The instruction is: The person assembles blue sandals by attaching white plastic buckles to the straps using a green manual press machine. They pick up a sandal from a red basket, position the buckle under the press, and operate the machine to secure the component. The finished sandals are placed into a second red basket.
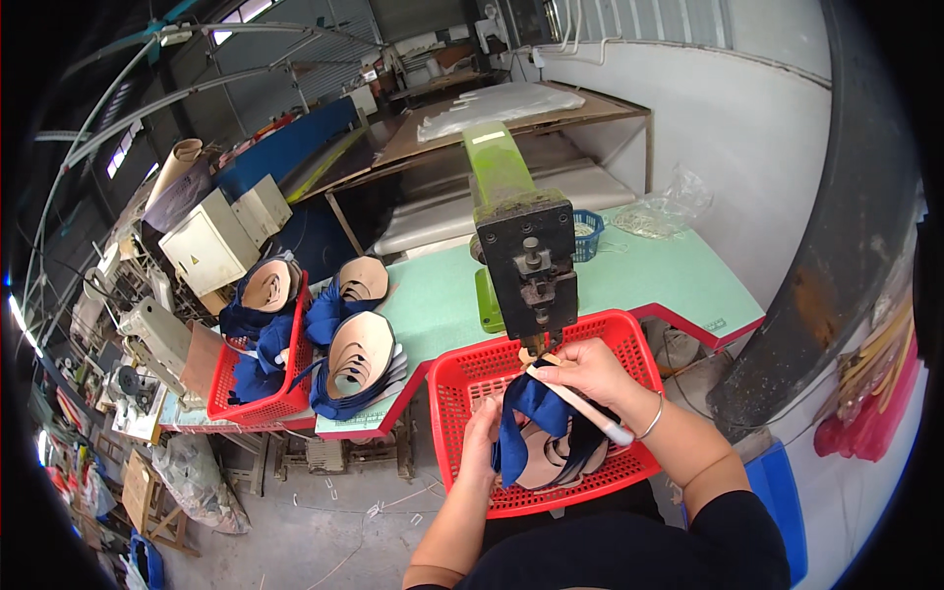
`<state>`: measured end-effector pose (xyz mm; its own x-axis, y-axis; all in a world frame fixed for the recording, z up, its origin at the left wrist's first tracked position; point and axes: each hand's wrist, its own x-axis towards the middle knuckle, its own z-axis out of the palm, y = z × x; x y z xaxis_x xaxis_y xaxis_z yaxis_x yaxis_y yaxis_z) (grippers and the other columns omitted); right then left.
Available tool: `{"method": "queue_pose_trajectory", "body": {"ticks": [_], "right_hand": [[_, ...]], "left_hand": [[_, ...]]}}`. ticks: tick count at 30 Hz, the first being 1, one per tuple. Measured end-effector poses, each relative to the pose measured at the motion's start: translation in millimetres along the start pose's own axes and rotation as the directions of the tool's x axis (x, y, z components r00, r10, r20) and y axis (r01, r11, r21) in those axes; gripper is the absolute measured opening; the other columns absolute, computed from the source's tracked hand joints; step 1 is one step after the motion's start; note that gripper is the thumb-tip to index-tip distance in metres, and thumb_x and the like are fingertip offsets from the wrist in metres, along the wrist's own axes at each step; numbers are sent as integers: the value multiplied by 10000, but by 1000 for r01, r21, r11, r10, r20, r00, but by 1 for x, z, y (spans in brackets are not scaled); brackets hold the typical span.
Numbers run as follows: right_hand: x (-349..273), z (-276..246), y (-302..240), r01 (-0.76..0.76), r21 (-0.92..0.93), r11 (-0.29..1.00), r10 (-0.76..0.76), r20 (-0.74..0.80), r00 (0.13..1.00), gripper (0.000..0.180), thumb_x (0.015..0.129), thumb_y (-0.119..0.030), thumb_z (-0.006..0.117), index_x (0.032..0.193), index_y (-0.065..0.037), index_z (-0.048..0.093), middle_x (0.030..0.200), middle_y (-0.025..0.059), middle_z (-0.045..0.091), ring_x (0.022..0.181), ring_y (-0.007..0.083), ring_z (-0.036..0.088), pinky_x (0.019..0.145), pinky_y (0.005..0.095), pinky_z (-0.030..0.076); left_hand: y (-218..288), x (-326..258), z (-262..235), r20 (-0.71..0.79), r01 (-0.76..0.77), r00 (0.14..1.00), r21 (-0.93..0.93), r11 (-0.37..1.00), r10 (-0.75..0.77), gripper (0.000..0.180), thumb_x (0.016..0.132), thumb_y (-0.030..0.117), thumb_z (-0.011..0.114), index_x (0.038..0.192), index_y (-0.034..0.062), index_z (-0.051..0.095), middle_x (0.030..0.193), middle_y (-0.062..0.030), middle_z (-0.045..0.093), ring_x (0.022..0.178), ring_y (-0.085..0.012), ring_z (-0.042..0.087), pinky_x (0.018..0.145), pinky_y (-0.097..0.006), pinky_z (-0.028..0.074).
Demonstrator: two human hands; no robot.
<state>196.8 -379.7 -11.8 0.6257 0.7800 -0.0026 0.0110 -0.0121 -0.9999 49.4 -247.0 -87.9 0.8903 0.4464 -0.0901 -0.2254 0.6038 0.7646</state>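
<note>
Blue cloth bundle [532, 401] with tan rims sits low at the red basket, just under the machine's head. Biggest is the green table [678, 270], which has a red edge. On it stands the green machine [497, 162], with a black head [526, 270]. Next comes the red basket [445, 418], below that head; I can't tell what holds it up, so a bump might tip it. The right hand [598, 374] is nearly closed, thumb and finger pinching a pale strip [590, 411]. Those fingers are very near the head's tip, so a slip could hurt them. The left hand [480, 438] is partly curled beside the bundle; I can't tell how tightly it grips. If it is loose, the heavy folds might sag and pull the work crooked. Smallest is the strip, whose free end could catch the basket.
</note>
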Motion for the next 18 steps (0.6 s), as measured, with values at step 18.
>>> {"method": "queue_pose_trajectory", "body": {"ticks": [18], "right_hand": [[-5,-55,37,-57,213,975,-1,262,965,278,834,-206,638,1036,-15,630,948,32,636,850,91,581,785,254,464]], "left_hand": [[6,32,39,92,-220,975,562,798,204,148,786,98,681,916,35,646,810,-27,641,714,-85,586,626,-230,485]]}}
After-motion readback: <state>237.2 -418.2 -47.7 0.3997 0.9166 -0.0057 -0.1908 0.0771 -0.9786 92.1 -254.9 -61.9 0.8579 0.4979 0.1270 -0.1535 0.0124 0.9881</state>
